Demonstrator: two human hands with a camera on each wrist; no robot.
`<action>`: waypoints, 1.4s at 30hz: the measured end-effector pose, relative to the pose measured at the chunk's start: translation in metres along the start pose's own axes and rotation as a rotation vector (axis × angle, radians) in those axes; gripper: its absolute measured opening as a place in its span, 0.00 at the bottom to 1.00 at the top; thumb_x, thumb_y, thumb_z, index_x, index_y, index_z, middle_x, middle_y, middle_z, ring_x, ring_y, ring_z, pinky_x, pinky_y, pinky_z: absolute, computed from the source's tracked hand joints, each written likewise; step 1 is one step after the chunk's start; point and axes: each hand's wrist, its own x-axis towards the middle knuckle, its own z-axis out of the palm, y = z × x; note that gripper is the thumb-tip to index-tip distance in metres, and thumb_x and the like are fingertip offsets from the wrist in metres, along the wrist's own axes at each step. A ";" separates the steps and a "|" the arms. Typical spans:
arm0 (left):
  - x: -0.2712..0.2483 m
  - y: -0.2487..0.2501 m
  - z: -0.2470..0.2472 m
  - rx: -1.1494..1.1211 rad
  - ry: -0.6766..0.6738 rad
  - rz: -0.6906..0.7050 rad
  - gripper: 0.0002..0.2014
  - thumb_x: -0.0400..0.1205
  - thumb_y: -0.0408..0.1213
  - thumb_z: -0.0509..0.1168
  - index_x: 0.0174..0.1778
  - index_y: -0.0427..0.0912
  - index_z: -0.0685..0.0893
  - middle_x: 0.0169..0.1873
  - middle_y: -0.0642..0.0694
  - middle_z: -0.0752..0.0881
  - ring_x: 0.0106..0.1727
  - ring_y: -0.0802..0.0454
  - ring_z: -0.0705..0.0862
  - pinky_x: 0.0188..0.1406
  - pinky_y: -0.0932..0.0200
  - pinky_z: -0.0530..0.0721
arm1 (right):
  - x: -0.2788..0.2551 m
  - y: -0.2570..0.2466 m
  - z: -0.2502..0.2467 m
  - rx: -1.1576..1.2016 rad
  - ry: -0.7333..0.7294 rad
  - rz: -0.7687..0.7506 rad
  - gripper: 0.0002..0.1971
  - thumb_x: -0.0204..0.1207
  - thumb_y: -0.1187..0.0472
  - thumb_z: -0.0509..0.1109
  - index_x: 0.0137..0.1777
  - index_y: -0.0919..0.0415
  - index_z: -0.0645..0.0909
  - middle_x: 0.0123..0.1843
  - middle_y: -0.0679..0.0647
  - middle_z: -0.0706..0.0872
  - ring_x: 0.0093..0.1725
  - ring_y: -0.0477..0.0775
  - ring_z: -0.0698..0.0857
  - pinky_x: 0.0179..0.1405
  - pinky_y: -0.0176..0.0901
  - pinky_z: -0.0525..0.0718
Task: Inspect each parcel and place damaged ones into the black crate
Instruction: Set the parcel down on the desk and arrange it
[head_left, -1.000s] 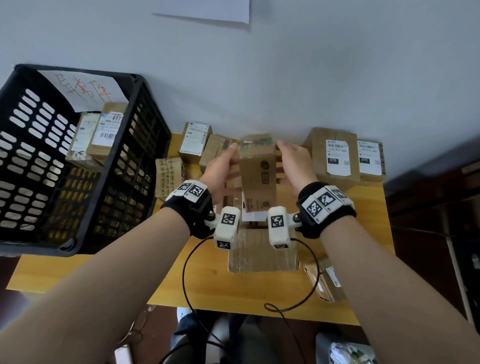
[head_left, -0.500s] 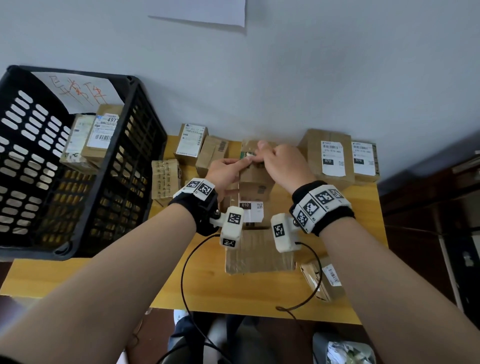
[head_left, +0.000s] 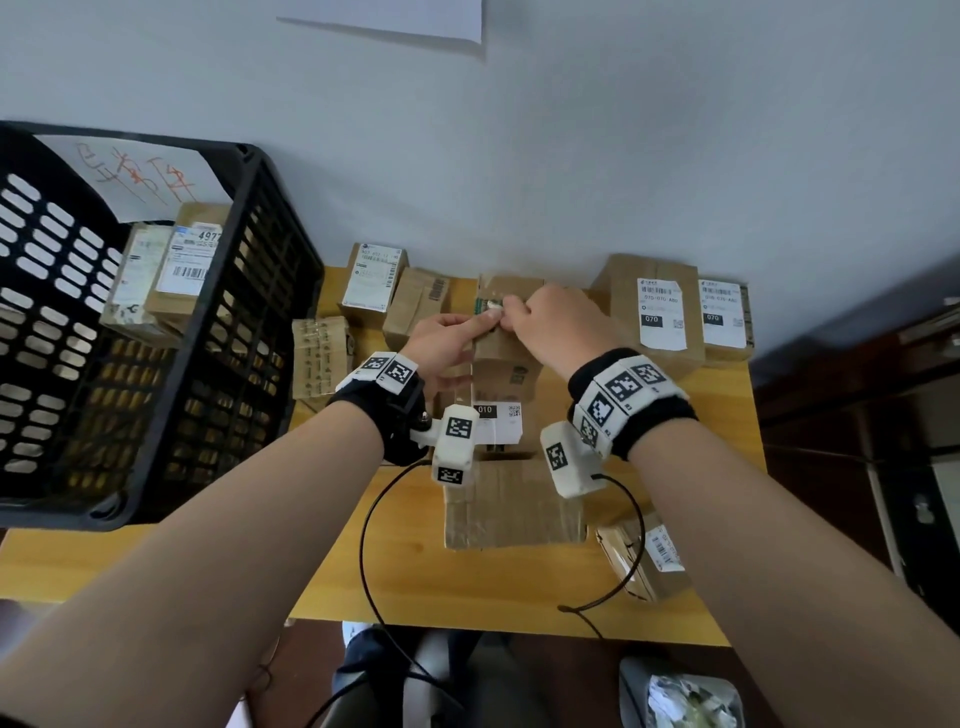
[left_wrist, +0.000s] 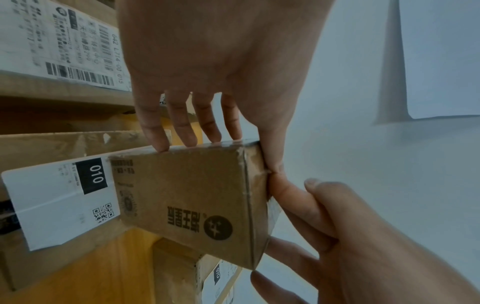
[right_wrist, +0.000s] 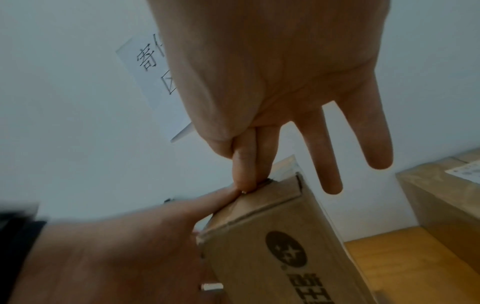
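Parcel, small brown cardboard box with round dark logo (left_wrist: 197, 197), held by left hand (head_left: 447, 343); right hand (head_left: 558, 322) pinches its top flap. Risk: pulling tears flap, faking damage.

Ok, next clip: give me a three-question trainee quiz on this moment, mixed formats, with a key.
1. True or false: the black crate already has parcels in it.
2. Multiple choice: where does the right hand touch the held parcel? A) it pinches the top end; B) it lies flat under the base; C) it does not touch it.
3. Fill in: the white label on the box behind the held parcel shows the number ___.

Key:
1. True; labelled boxes show inside it in the head view.
2. A; thumb and forefinger pinch at the top end while the left hand grips the parcel's side.
3. 010.
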 end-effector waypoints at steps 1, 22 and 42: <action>0.000 -0.001 -0.001 0.000 -0.007 0.000 0.25 0.75 0.57 0.81 0.63 0.46 0.88 0.54 0.48 0.94 0.59 0.50 0.90 0.60 0.44 0.91 | 0.000 0.004 -0.002 0.136 -0.036 0.006 0.26 0.88 0.45 0.56 0.37 0.57 0.88 0.38 0.50 0.90 0.40 0.54 0.87 0.40 0.45 0.81; -0.003 0.005 -0.019 -0.347 0.087 0.060 0.22 0.88 0.62 0.61 0.43 0.46 0.83 0.39 0.51 0.91 0.48 0.48 0.88 0.46 0.51 0.85 | -0.010 0.021 0.014 1.307 0.000 0.397 0.22 0.92 0.45 0.57 0.57 0.61 0.86 0.48 0.57 0.92 0.53 0.59 0.91 0.58 0.55 0.90; -0.003 -0.010 -0.018 0.007 0.025 0.071 0.21 0.78 0.53 0.79 0.62 0.48 0.86 0.59 0.46 0.92 0.63 0.44 0.89 0.50 0.44 0.93 | -0.021 0.009 0.003 0.504 0.239 0.049 0.26 0.91 0.44 0.56 0.55 0.60 0.93 0.48 0.64 0.93 0.38 0.65 0.88 0.34 0.45 0.82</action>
